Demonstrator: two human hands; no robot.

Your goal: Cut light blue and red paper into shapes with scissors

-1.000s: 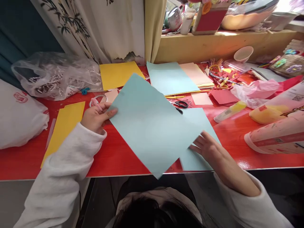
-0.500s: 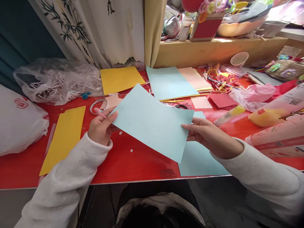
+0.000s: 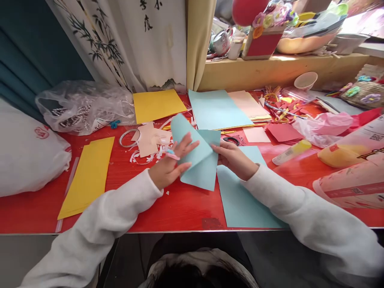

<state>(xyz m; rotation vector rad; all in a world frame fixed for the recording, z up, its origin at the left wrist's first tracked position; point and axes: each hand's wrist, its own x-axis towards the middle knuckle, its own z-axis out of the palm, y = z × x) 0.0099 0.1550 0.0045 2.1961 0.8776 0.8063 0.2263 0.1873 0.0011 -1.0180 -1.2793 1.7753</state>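
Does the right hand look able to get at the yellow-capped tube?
Probably yes: the yellow-capped tube lies uncovered, with nothing upright between it and the right hand. That hand would likely have to release the bent blue sheet first.

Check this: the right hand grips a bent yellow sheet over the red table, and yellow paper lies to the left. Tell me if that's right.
Wrong colour: in the head view, the right hand grips a bent light blue sheet, not yellow. Yellow paper does lie to the left.
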